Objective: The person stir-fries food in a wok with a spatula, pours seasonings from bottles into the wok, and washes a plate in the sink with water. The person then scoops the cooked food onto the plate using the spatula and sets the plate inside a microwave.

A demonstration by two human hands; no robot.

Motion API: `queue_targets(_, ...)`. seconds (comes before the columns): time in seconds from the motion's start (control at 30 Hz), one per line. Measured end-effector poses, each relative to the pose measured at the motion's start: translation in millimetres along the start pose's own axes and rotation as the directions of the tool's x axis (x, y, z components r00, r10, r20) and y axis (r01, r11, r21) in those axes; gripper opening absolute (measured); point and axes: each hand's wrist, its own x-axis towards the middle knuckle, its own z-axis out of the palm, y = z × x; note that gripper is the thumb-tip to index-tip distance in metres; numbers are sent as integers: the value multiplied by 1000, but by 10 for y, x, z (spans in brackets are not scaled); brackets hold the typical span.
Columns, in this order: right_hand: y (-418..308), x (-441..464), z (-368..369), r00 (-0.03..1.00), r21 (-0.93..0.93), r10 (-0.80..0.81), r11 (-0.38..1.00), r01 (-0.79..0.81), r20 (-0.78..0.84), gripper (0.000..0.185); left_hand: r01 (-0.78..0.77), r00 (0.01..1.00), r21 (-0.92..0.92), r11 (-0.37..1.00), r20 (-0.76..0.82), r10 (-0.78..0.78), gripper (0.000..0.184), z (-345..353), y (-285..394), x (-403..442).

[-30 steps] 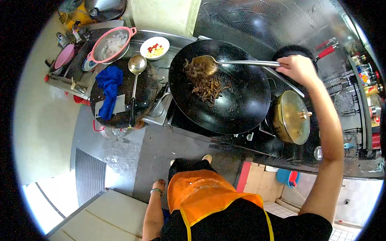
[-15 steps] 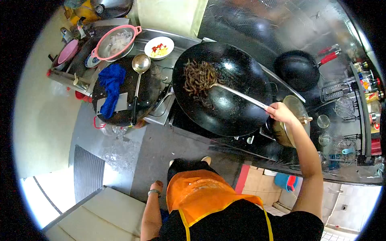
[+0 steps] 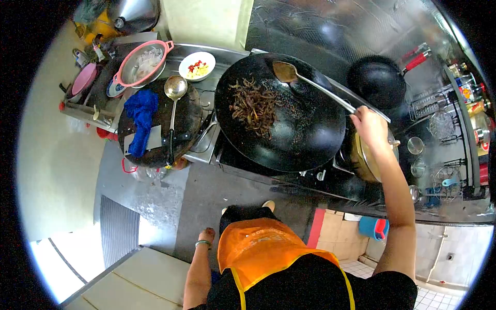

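My right hand [image 3: 370,127] is closed round the handle end of a long metal spatula [image 3: 325,93]. Its brown blade is raised toward the far side of a large black wok [image 3: 310,150], apart from the food. Dark brown shredded strips [image 3: 253,108] lie spread on the wok's left side; their kind I cannot make out. Down beside my orange apron hangs my left hand [image 3: 206,235], a bracelet on its wrist. It touches nothing that I can see, and its fingers are too foreshortened to read.
Left of the wok, a round chopping board [image 3: 188,106] bears a ladle [image 3: 175,89], a blue cloth [image 3: 138,124] and a cleaver [image 3: 152,138]. Behind are a white bowl [image 3: 197,77] of chopped red and yellow pieces and a pink colander [image 3: 121,70]. A smaller wok [image 3: 376,82] and lidded pot [image 3: 361,157] stand right.
The spatula has lifted off the strips and swung toward the wok's far side, with my right hand moving up and slightly right. The strips are more spread out. My left hand stays low.
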Motion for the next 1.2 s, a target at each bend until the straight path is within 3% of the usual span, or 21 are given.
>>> queue_targets(0.03,-55,51,107,999,29,-9,1000,10,-43,24,51,999,13,999,7,-51,34,-29,34,3)
queue_targets(0.13,-370,13,84,995,49,-90,995,92,-53,28,-209,975,91,974,-51,214,31,-109,41,-86)
queue_targets(0.23,-395,-205,-80,949,263,-314,919,294,38,49,-89,996,36,995,-6,89,29,-175,129,-189)
queue_targets(0.27,-391,-282,-161,920,340,-381,880,332,88,53,-119,993,100,988,16,118,29,-186,129,-186)
queue_targets(0.33,-265,-417,-234,877,570,-429,785,241,219,57,-180,983,219,959,61,170,30,-161,104,-152)
queue_targets(0.43,-66,-715,-553,893,327,-335,916,233,302,59,-15,1000,-5,1000,19,15,30,-82,4,-126)
queue_targets(0.47,-8,-818,-701,892,213,-270,956,202,364,59,-42,999,-3,999,3,42,30,-51,-31,-103)
queue_targets(0.53,73,-1070,-933,933,275,-257,943,185,253,58,-98,995,4,995,-29,98,29,-67,-44,-66)
queue_targets(0.63,208,-1325,-1239,897,297,-138,955,8,419,58,-111,993,134,985,55,105,29,-114,-25,64)
queue_targets(0.73,128,-1442,-1108,832,442,-148,888,-126,534,57,-252,960,355,900,209,186,32,-387,106,-37)
queue_targets(0.77,-2,-1427,-958,869,382,-121,920,-83,480,56,-203,969,294,934,196,149,33,-485,191,-120)
queue_targets(0.8,-98,-1406,-761,878,480,-70,856,-190,473,54,-152,977,233,961,184,110,34,-562,243,-169)
queue_targets(0.87,-113,-1356,-344,955,653,-77,745,-135,285,55,-92,987,149,985,144,71,34,-606,243,-154)
queue_targets(1.0,-188,-1093,128,974,669,32,722,-177,223,53,-210,977,235,949,6,214,31,-302,-68,239)
queue_targets(1.07,-298,-1053,286,972,594,48,784,-179,229,53,-159,986,189,969,-8,164,30,-387,9,66)
queue_targets(1.1,-399,-1099,229,992,548,-10,834,-60,124,52,-150,988,141,979,-16,154,30,-391,4,34)
queue_targets(1.13,-393,-1185,323,997,383,-70,922,51,34,53,-142,989,94,985,-23,145,29,-404,9,15)
queue_targets(1.2,-262,-1372,213,989,295,-131,950,105,71,54,-145,989,194,970,-12,150,23,-417,53,-6)
